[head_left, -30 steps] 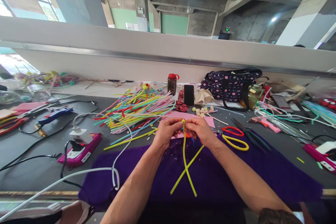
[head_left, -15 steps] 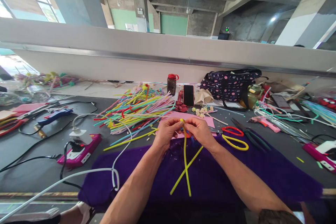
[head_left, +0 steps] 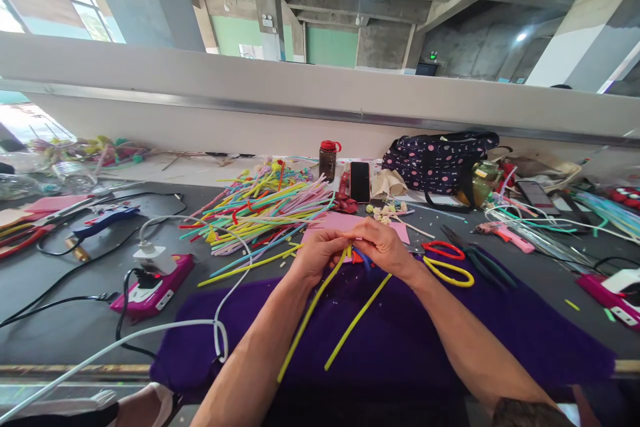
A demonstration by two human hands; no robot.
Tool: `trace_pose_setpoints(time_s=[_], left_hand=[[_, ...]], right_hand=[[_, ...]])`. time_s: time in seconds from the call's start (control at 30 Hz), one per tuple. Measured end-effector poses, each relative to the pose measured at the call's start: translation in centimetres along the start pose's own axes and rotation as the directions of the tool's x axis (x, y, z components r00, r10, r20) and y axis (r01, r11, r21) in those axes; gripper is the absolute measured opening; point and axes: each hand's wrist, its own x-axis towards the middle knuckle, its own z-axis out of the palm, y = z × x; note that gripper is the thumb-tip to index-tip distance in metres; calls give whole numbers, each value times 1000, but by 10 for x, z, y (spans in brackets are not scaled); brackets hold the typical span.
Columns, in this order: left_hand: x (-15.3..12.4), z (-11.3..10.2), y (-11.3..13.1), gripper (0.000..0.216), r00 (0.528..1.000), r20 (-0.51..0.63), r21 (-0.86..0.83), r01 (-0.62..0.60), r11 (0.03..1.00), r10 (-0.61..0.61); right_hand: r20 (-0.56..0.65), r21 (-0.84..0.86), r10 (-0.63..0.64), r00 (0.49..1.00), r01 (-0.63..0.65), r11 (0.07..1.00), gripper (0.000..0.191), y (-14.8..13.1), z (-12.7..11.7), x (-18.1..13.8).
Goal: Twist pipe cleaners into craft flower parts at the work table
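Both hands meet over the near edge of a pink sheet [head_left: 327, 221]. My left hand [head_left: 320, 255] pinches the upper end of a yellow pipe cleaner [head_left: 310, 317], whose long tail hangs down to the left. Fingers of my right hand [head_left: 377, 243] close on the same end, so the very tip is hidden. A second yellow pipe cleaner [head_left: 357, 321] lies slanted on the purple cloth [head_left: 400, 347] below. Something blue and orange shows partly under my right hand, too covered to name.
A heap of coloured pipe cleaners [head_left: 265, 207] lies behind left. Scissors with red and yellow handles [head_left: 447, 273] and dark pliers [head_left: 480, 260] lie at right. A pink power strip [head_left: 155, 293] with cables stands at left. Behind are a bottle [head_left: 328, 161], phone [head_left: 359, 181] and bag [head_left: 440, 163].
The hanging tail of the held pipe cleaner has swung left, away from the one on the cloth. My right hand has turned over the pinched end.
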Motion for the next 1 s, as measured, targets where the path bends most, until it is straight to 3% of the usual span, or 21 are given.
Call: trace_pose_setpoints(time_s=[0.2,0.4,0.6,0.87,1.0], left_hand=[[0,2,5,19,996,81,-61,43,997,-38],[-1,5,8,17,994,102,-51,35,998,-29],[-1,1,2,19,992,82,-67,105,992,-99],[-2,11,0,20,998,-27,99,-59,993,62],[-4,13,3,26,995,24,109,-102,989,100]], right_hand=[[-53,-11,7,999,-8,1000,19,2,-3,1],[-71,-16,18,997,-20,1000,13,2,-5,2],[-73,-1,43,996,-43,999,11,0,-7,1],[-10,99,169,986,-167,981,12,2,-12,1],[-71,134,203,977,-192,972,10,1,-10,0]])
